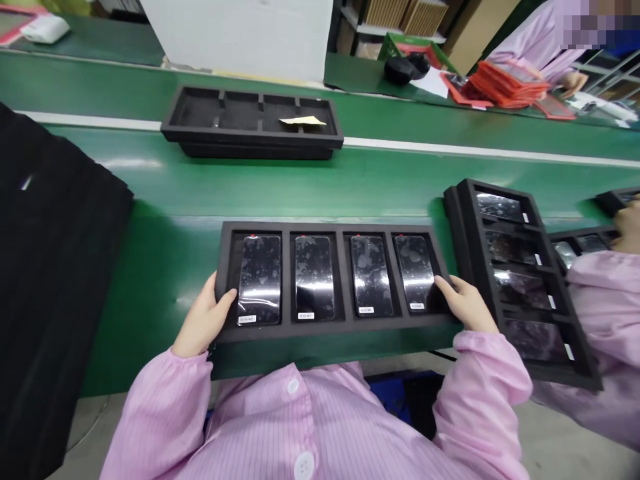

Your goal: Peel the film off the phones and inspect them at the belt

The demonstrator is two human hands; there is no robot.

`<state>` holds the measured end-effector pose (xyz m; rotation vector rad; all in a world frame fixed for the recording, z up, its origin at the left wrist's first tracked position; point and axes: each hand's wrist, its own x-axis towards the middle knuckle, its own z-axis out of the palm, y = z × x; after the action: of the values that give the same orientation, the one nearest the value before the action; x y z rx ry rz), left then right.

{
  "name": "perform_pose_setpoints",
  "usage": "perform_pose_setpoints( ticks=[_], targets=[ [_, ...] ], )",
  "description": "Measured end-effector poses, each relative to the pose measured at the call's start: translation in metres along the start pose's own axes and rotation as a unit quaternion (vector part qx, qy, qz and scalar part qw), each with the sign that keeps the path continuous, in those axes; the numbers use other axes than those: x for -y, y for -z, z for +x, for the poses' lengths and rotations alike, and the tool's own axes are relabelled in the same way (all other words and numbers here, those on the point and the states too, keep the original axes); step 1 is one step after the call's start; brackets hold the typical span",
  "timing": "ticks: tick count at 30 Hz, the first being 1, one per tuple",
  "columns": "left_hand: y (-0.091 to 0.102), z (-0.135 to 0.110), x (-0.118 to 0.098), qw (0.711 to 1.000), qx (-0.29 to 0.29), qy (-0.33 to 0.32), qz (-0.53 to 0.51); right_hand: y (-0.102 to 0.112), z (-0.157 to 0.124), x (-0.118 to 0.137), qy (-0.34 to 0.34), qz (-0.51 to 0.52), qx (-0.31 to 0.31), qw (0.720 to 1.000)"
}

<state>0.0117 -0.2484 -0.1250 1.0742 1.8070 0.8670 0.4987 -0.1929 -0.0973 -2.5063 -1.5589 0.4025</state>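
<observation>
A black foam tray lies on the green belt right in front of me, with several phones face up in its slots. My left hand grips the tray's left end, thumb on the rim beside the leftmost phone. My right hand grips the tray's right end, fingers lying on the rim next to the rightmost phone.
A second black tray filled with phones lies turned to my right, and a co-worker's pink sleeve reaches in there. An empty black tray stack with a yellow slip sits farther up the belt. A tall black foam stack stands at my left.
</observation>
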Motion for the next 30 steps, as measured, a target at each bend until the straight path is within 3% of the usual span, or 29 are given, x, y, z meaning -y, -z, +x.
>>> perform_pose_setpoints(
  ticks=[5,9,11,14,18,22,24,27,30],
  targets=[
    [0.026,-0.006,0.007,0.998,-0.022,-0.001,0.051,0.001,-0.017,0.01,-0.003,-0.035,0.0,0.999],
    [0.06,-0.021,0.021,0.991,-0.062,0.077,0.093,-0.007,-0.042,0.038,0.032,-0.093,0.076,0.992],
    [0.068,-0.025,0.024,0.99,-0.073,0.078,0.088,-0.006,-0.049,0.051,0.034,-0.125,0.081,0.988],
    [0.066,-0.021,0.027,0.991,-0.08,0.058,0.086,-0.003,-0.049,0.062,0.023,-0.156,0.057,0.986],
    [0.052,-0.01,0.027,0.99,-0.077,0.034,0.11,-0.003,-0.04,0.059,-0.009,-0.165,0.05,0.985],
    [0.039,-0.006,0.013,0.989,-0.026,0.004,0.143,0.011,-0.032,0.059,-0.032,-0.157,0.058,0.985],
    [0.036,-0.007,0.003,0.987,0.013,0.003,0.161,0.022,-0.032,0.075,0.015,-0.139,-0.008,0.99],
    [0.035,-0.012,-0.005,0.983,0.047,0.013,0.177,0.026,-0.038,0.129,0.183,-0.056,-0.1,0.976],
    [0.037,-0.017,-0.005,0.983,0.055,0.012,0.177,0.008,-0.049,0.201,0.405,0.042,-0.051,0.912]
  ],
)
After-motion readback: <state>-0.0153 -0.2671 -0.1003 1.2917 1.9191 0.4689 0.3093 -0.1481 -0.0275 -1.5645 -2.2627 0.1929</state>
